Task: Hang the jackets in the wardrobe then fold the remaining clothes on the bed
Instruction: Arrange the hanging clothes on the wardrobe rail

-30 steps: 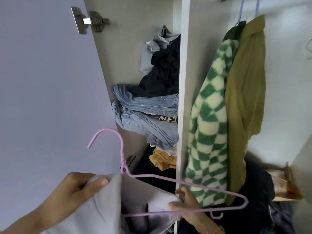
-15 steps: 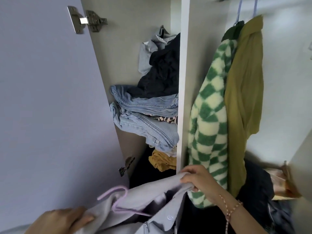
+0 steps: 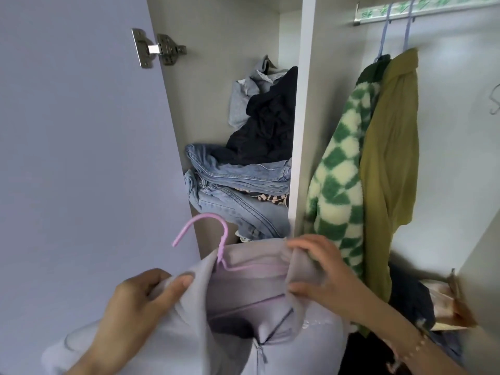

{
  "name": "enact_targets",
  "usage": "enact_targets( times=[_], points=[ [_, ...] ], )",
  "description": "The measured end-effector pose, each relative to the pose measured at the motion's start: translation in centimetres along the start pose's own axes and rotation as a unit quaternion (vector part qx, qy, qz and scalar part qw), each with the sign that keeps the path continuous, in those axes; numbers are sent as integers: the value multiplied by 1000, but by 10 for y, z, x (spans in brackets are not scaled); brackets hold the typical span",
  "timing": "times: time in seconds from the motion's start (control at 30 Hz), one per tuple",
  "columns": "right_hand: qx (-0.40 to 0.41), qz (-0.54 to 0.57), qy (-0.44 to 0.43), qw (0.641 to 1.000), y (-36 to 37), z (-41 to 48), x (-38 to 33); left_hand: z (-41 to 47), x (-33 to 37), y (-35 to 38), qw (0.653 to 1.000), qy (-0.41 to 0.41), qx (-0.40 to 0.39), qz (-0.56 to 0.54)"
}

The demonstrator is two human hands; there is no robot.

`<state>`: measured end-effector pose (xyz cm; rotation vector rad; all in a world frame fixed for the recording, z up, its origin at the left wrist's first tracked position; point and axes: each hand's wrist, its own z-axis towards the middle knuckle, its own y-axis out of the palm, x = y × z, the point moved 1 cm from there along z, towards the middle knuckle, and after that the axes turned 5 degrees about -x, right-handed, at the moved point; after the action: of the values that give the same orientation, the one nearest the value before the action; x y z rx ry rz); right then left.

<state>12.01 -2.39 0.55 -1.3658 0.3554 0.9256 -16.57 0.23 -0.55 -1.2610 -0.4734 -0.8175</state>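
Observation:
I hold a pale lilac zip jacket in front of the open wardrobe. A pink wire hanger sits inside its collar, hook sticking up at the left. My left hand grips the jacket's left shoulder. On the other side, my right hand pinches the right edge of the collar. On the rail at the upper right hang a green-and-cream checked fleece jacket and an olive jacket.
The lilac wardrobe door stands open on the left. A shelf holds piled jeans and dark clothes. A white divider separates shelf and hanging bay. Dark clothes and a bag lie at the bay's bottom.
The jacket and hanger have risen from low in view. The hanger's hook now stands up clear of the collar, and my right hand has moved onto the collar's right edge.

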Motion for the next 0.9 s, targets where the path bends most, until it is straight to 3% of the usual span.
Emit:
enact_targets(
  times=[0.13,0.37,0.53,0.7,0.77,0.83,0.9],
  points=[
    [-59,1,61,996,-21,8,23,11,12,-1,998,55,26,11],
    [-66,-59,-15,996,5,4,-24,17,40,22,987,147,-38,60],
    [37,153,113,981,-13,-1,-32,37,43,24,974,215,-60,39],
    [100,235,171,952,-57,-20,-41,58,23,2,976,195,-33,92],
    [109,253,188,943,-69,-29,-43,60,20,-1,958,262,-20,119],
    [103,269,204,936,-75,-37,-44,55,30,14,931,339,-69,115],
    [94,288,220,927,-74,-44,-42,49,43,35,919,356,-144,94]
  ],
)
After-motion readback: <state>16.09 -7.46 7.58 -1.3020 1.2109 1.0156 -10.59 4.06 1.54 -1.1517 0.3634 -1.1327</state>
